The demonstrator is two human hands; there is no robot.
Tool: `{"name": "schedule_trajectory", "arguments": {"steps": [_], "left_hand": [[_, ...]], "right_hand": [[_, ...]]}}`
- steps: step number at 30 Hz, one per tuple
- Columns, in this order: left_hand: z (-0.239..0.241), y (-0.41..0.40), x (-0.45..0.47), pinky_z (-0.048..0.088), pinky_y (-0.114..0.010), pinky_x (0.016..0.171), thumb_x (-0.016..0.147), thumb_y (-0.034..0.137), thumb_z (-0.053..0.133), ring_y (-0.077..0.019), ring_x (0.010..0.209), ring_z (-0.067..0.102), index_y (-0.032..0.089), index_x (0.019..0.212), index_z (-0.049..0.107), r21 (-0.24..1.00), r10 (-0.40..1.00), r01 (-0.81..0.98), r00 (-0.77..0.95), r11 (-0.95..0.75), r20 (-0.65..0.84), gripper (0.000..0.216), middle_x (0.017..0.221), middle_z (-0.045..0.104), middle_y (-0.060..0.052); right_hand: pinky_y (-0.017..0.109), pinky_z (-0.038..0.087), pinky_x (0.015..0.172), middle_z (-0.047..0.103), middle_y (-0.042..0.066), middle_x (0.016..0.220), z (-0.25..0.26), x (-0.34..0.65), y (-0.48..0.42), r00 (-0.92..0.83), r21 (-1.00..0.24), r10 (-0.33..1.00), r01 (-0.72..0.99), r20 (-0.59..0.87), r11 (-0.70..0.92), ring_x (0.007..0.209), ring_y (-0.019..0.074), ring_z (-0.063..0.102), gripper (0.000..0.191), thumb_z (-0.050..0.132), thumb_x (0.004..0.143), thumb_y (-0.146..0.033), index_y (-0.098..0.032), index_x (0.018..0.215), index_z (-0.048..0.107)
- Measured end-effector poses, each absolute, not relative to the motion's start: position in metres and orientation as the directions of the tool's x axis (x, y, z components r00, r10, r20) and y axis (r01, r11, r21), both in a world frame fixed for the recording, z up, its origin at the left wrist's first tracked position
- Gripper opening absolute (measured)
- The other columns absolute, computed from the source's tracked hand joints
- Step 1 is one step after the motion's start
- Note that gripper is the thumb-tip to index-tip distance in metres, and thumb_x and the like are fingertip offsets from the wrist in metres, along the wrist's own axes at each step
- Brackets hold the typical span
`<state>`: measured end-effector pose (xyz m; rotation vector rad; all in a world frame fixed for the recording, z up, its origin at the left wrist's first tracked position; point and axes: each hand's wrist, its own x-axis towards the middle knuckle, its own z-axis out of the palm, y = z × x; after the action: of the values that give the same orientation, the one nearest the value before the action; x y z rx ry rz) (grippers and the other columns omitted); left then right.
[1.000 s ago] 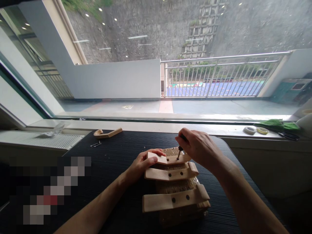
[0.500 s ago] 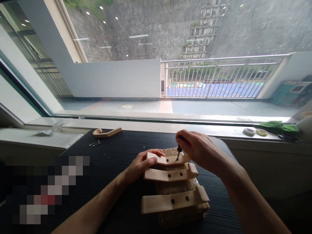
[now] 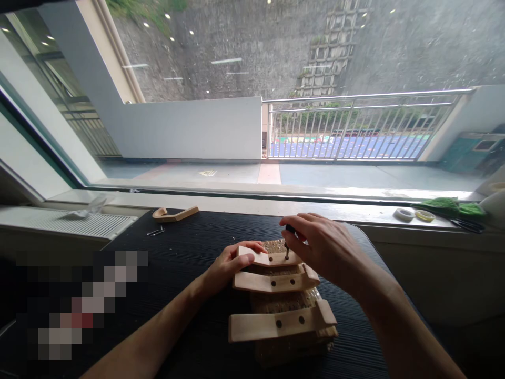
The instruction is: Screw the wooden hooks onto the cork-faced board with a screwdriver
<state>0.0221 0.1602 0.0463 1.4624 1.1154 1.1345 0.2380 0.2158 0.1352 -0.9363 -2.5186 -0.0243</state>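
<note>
My left hand (image 3: 232, 263) grips the left end of the farthest wooden hook (image 3: 258, 257), thumb on top. My right hand (image 3: 315, 239) holds a screwdriver (image 3: 287, 248) by its dark handle, and the shaft points down into the right-hand hole of that hook. Its right end is hidden behind my right hand. Nearer to me lie a second wooden hook (image 3: 260, 282) and a third wooden hook (image 3: 260, 327), each with two dark holes. All three lie across a brown board (image 3: 292, 300) that looks wrapped in clear plastic.
A loose wooden hook (image 3: 177, 215) and several screws (image 3: 157, 230) lie at the back left of the black table (image 3: 189, 247). On the windowsill are tape rolls (image 3: 404, 214), a green cloth (image 3: 453, 207) and dark-handled scissors (image 3: 467, 225). A large window stands beyond the table.
The fingers of my right hand have loosened and shifted on the screwdriver handle, which stands slightly more upright. My left hand stays on the hook. The view has shifted slightly.
</note>
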Motion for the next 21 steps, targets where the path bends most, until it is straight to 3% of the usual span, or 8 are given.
{"name": "schedule_trajectory", "arguments": {"steps": [6,15,21], "left_hand": [[0.046,0.161,0.022,0.029,-0.037,0.105,0.08,0.033,0.053,-0.0281,0.123,0.043,0.017,0.101,0.066,0.983,0.977,0.1,0.163,-0.155,0.138,0.03,0.119,0.061,-0.008],[0.044,0.161,0.02,0.031,-0.039,0.103,0.078,0.036,0.054,-0.0295,0.121,0.045,0.015,0.102,0.066,0.985,0.981,0.106,0.155,-0.134,0.117,0.034,0.119,0.06,-0.01],[0.045,0.16,0.022,0.03,-0.039,0.104,0.079,0.035,0.053,-0.0293,0.121,0.044,0.016,0.101,0.066,0.983,0.979,0.095,0.148,-0.155,0.14,0.032,0.118,0.061,-0.009]], "right_hand": [[0.025,0.037,0.068,0.065,0.004,0.088,0.133,0.234,0.218,-0.714,-0.209,0.557,0.521,0.425,0.828,0.08,0.0152,0.056,0.022,0.04,0.091,-0.026,-0.021,0.096,0.061],[0.024,0.029,0.054,0.061,0.002,0.068,0.124,0.23,0.231,-0.586,-0.199,0.699,0.69,0.411,0.696,0.056,0.0131,0.051,0.024,0.036,0.092,-0.034,-0.021,0.083,0.055],[0.025,0.032,0.06,0.065,0.003,0.081,0.132,0.229,0.214,-0.671,-0.125,0.603,0.618,0.432,0.776,0.073,0.0158,0.056,0.021,0.038,0.092,-0.027,-0.023,0.089,0.058]]}}
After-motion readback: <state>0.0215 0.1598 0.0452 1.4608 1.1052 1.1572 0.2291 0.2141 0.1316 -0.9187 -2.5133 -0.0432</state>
